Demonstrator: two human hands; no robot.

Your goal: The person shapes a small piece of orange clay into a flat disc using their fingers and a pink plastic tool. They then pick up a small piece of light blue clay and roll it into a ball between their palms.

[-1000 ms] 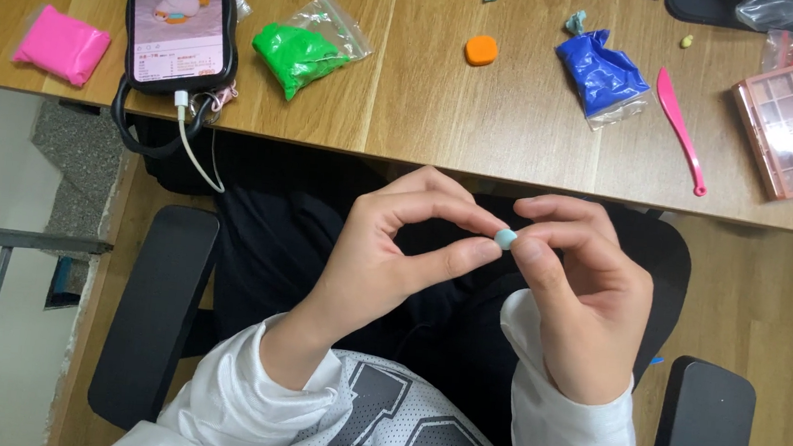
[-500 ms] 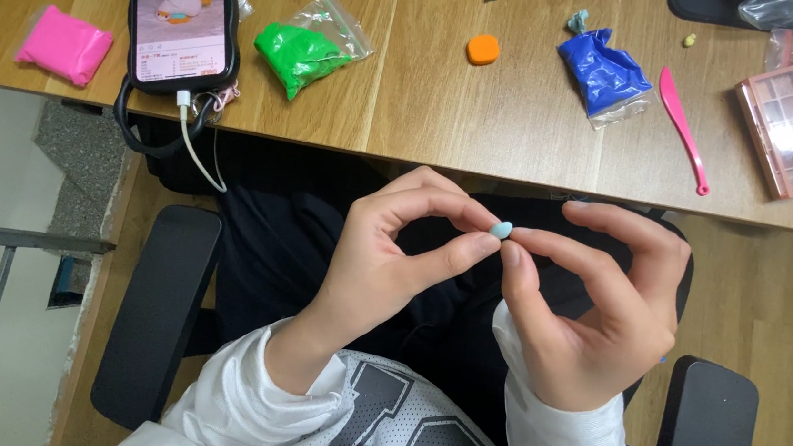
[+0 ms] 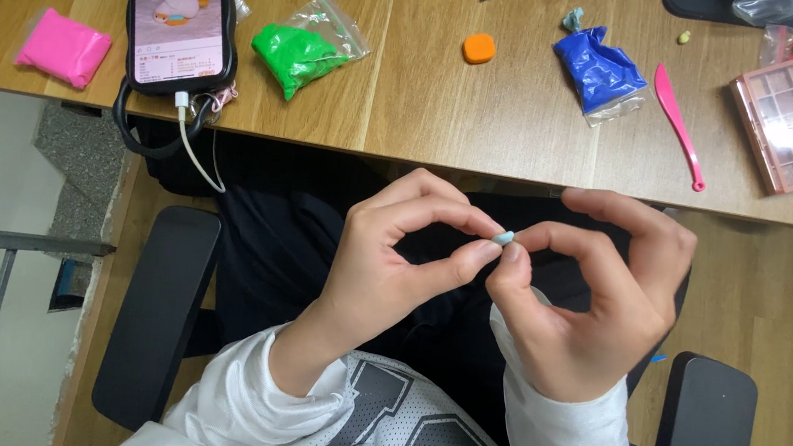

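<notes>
A small light-blue clay piece (image 3: 504, 237) is pinched between the fingertips of the left hand (image 3: 403, 262) and the right hand (image 3: 590, 307), both closed on it over the lap, just below the edge of the wooden table (image 3: 406, 109). On the table are seen a phone (image 3: 180, 18), green clay in a bag (image 3: 299, 52), an orange clay lump (image 3: 479, 48), blue clay in a bag (image 3: 596, 68) and a pink sculpting tool (image 3: 678, 123).
</notes>
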